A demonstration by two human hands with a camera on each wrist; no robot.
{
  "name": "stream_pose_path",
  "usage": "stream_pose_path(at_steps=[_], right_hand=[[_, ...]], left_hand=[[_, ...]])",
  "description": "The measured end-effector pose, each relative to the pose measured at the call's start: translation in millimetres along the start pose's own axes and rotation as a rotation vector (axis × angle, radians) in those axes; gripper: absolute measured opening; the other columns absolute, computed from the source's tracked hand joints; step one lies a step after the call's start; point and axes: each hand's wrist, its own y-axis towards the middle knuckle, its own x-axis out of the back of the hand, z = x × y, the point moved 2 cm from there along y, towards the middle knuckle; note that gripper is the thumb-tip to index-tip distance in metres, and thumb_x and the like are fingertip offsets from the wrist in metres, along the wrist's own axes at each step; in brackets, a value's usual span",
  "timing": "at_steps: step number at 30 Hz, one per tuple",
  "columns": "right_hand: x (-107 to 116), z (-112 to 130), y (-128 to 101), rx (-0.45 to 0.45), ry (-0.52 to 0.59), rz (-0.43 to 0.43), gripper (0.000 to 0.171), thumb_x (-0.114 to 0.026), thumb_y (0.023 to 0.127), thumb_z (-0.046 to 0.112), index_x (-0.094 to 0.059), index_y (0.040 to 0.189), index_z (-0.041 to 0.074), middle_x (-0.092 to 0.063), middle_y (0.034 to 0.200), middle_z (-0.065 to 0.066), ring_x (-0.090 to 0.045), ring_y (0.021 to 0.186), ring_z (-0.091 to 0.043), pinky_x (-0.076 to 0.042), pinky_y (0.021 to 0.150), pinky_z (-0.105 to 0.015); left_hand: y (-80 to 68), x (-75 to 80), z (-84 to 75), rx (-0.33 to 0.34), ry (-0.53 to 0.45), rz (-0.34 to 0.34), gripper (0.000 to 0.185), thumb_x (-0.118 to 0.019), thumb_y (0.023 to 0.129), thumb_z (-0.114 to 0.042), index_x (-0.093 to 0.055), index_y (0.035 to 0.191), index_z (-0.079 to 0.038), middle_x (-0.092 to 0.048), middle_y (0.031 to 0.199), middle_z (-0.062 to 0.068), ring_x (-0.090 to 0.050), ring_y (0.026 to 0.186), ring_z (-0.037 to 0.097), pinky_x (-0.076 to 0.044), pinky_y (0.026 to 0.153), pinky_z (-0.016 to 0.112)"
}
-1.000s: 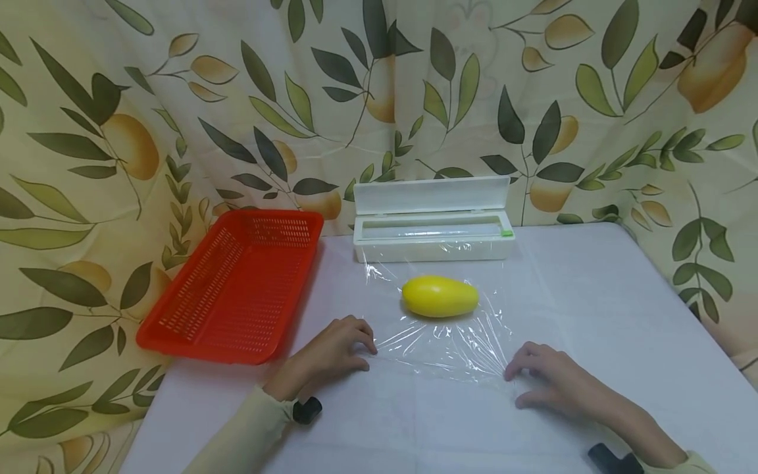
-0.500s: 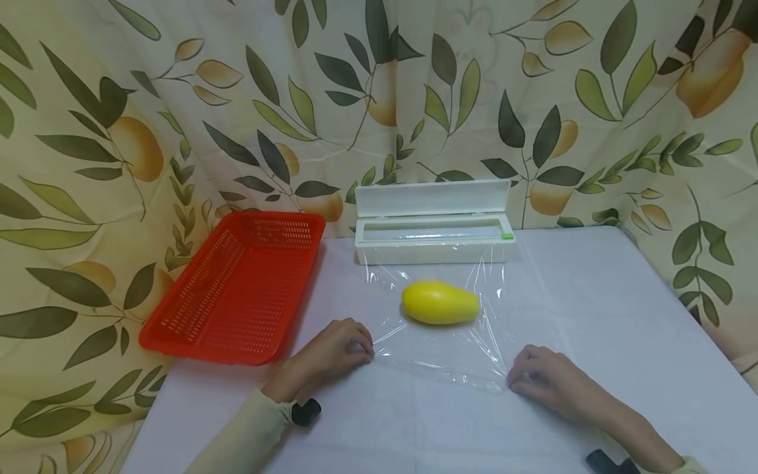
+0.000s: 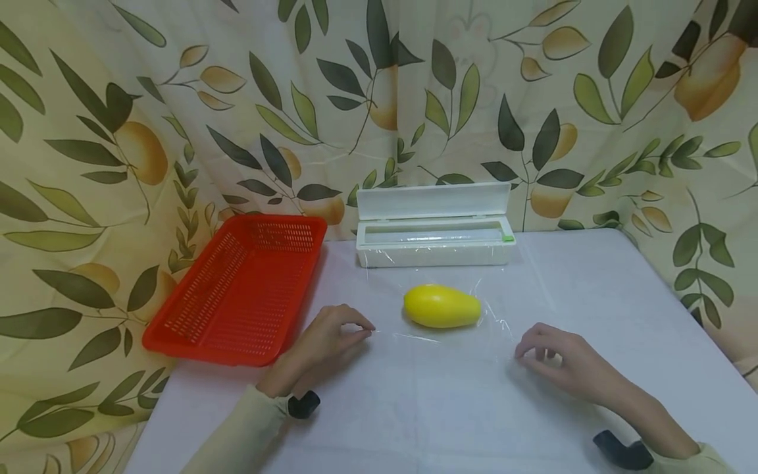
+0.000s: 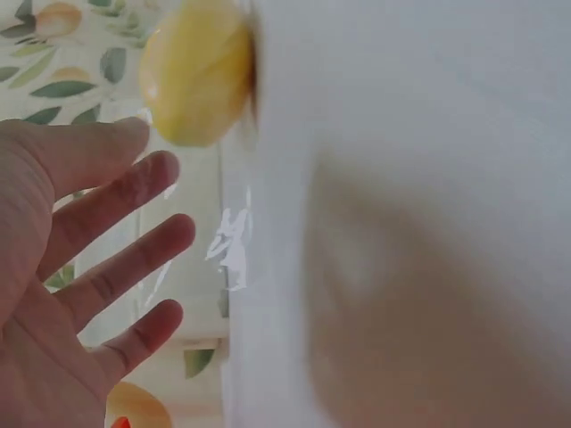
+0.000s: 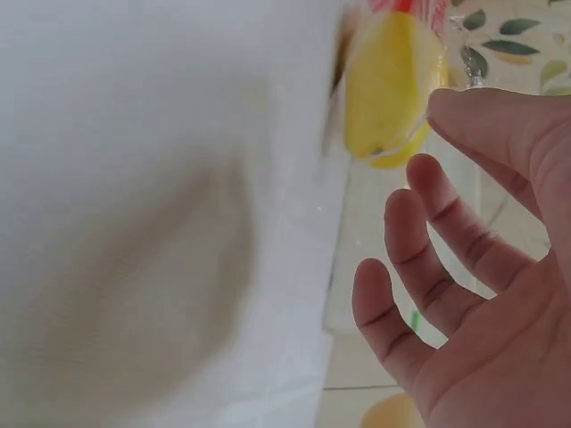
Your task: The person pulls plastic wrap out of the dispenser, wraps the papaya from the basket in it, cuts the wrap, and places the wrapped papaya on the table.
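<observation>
A sheet of clear plastic wrap (image 3: 414, 338) runs from the white box toward me, its near edge raised off the table. My left hand (image 3: 331, 337) pinches its near left corner between thumb and index finger, the other fingers spread in the left wrist view. At the near right corner, my right hand (image 3: 565, 362) pinches the wrap the same way, remaining fingers loosely bent. Between and beyond both hands lies a smooth yellow oblong fruit (image 3: 442, 306), one end narrower. Film glints around it, and in the right wrist view the wrap's edge crosses the fruit (image 5: 384, 98).
The white wrap dispenser box (image 3: 435, 255) stands at the table's back, lid up, roll inside, a green slider (image 3: 508, 238) at its right end. A red perforated basket (image 3: 237, 296) sits at left. A leaf-patterned curtain (image 3: 450, 99) hangs behind the white-covered table (image 3: 450, 421).
Both hands closed finger and thumb on the wrap's near corners, then rose with them and moved slightly forward. The near edge came up toward the fruit, which stays in place.
</observation>
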Motion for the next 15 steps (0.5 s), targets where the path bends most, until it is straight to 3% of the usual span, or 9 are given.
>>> stream_pose_path(at_steps=[5,9,15], right_hand=[[11,-3,13,0.016,-0.019,-0.046,0.033,-0.086,0.078,0.0,-0.071,0.094,0.025,-0.064,0.095,0.017,-0.054,0.075,0.0,-0.051,0.065,-0.023],[18,-7,25,0.006,-0.032,-0.076,0.03,-0.085,0.081,0.001,-0.072,0.098,0.022,-0.066,0.098,0.013,-0.054,0.076,-0.002,-0.053,0.067,-0.023],[23,-16,39,-0.109,-0.032,-0.081,0.017,-0.08,0.089,0.009,-0.075,0.103,0.017,-0.072,0.098,0.007,-0.058,0.08,-0.006,-0.054,0.068,-0.025]], left_hand=[[9.4,3.0,-0.1,0.018,-0.015,-0.079,0.016,-0.079,0.091,-0.012,-0.082,0.107,-0.013,-0.078,0.099,-0.006,-0.07,0.097,0.01,-0.056,0.089,0.033],[19.2,3.3,1.4,-0.011,-0.054,-0.158,0.014,-0.079,0.092,-0.013,-0.082,0.105,-0.011,-0.078,0.098,-0.003,-0.071,0.097,0.013,-0.056,0.091,0.039],[32.1,3.4,3.9,0.042,-0.144,-0.227,0.013,-0.077,0.094,-0.017,-0.081,0.104,-0.011,-0.078,0.099,-0.003,-0.07,0.095,0.013,-0.057,0.088,0.046]])
